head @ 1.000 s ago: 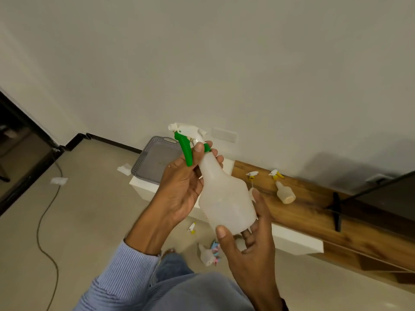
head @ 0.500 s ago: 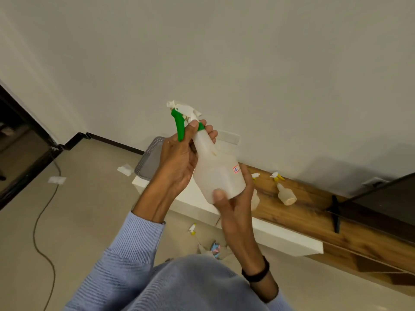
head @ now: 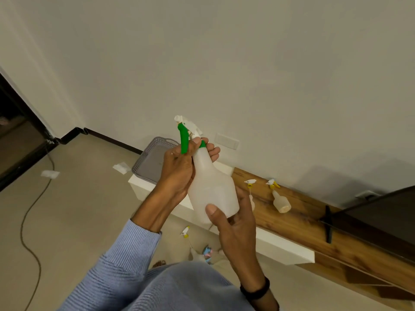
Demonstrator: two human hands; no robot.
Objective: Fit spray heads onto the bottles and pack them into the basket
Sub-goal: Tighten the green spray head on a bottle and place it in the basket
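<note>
The right hand (head: 235, 223) curls round the base of the bottle (head: 213, 191) — likely to steady it. The left hand (head: 179, 171) grips the neck below the green spray head (head: 186, 129), seemingly to twist it tight. Beyond them, the grey basket (head: 152, 160) sits on the white ledge (head: 139, 184).

A single wide-angle view from the person's head looks forward and down, the scene tilted. The left hand (head: 177, 173) and right hand (head: 235, 223) hold the bottle (head: 211, 189) close under the lens at centre. The wall (head: 247, 63) fills 10 to 2 o'clock, the floor (head: 78, 209) lies at 8, and the low surface (head: 303, 223) runs toward 4.
</note>
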